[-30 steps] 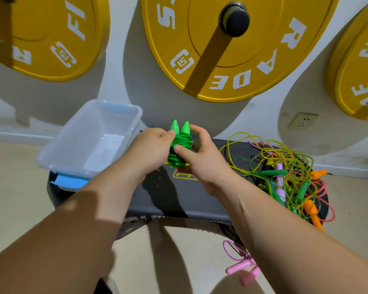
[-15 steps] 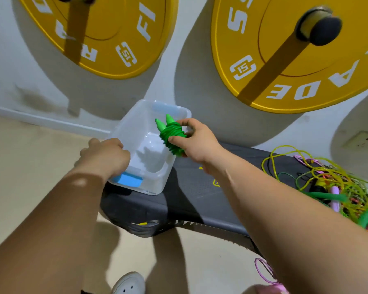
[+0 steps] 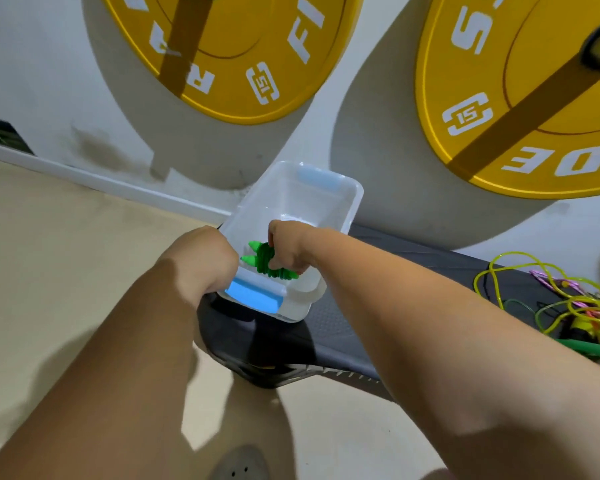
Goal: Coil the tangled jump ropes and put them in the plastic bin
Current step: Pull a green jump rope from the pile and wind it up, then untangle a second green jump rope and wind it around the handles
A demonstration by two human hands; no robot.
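Two "15" plates (image 3: 274, 36); right hand (image 3: 291, 249) grips green rope (image 3: 264, 260) in bin (image 3: 355, 199).

I see a dark grey padded bench (image 3: 340, 337) running along the white wall (image 3: 49, 81), standing on a beige floor (image 3: 66, 254). 2 things lie directly on its top. At the left end sits a clear plastic bin (image 3: 357, 199) with blue handles, set askew to the bench's length, 1 short side toward me. Near the right end, well apart from the bin, lies a tangle of jump ropes (image 3: 582, 306), mostly yellow-green cord with pink and green showing. On the floor at the bottom edge I see the toe of 1 light shoe (image 3: 239, 462).
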